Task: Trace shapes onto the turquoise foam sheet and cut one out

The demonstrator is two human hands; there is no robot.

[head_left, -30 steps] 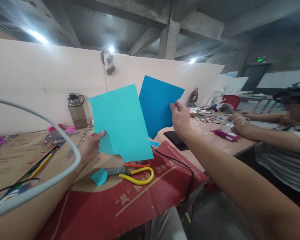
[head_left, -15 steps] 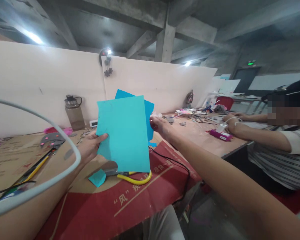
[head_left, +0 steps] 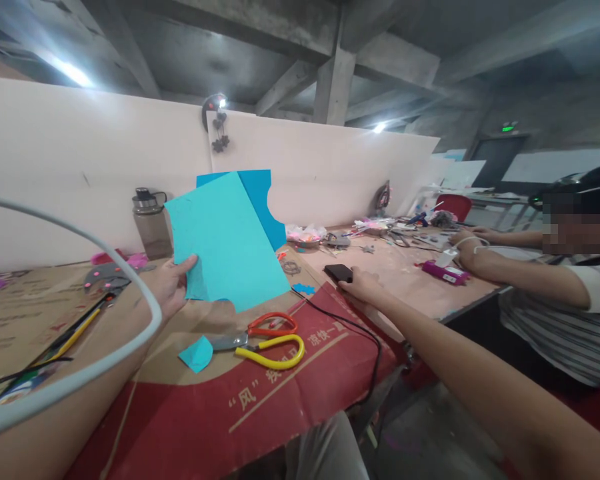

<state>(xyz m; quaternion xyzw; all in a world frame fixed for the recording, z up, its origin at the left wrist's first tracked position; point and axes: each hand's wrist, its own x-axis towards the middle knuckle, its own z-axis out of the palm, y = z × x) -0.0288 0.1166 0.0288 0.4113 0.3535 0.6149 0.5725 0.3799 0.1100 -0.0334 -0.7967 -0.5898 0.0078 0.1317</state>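
My left hand is closed on the edge of a turquoise sheet, thumb in front, with a darker blue sheet fanned out behind it. The turquoise sheet has a curved cutout at its lower edge; the blue one has a notch on its right side. My right hand has its fingers closed at the near end of a flat black rectangular object on the table. Below the sheets lie scissors with one red and one yellow handle, their blade touching a small turquoise offcut.
A red-and-tan cardboard sheet covers the near table. A water bottle stands at the back left. A white curved tube crosses the left foreground. A black cable runs along the right. Another person's hands work beside a purple cylinder.
My right hand has let go of the sheets and moved down right to the black object. The sheets have swung left and tilted in my left hand, uncovering the scissors.
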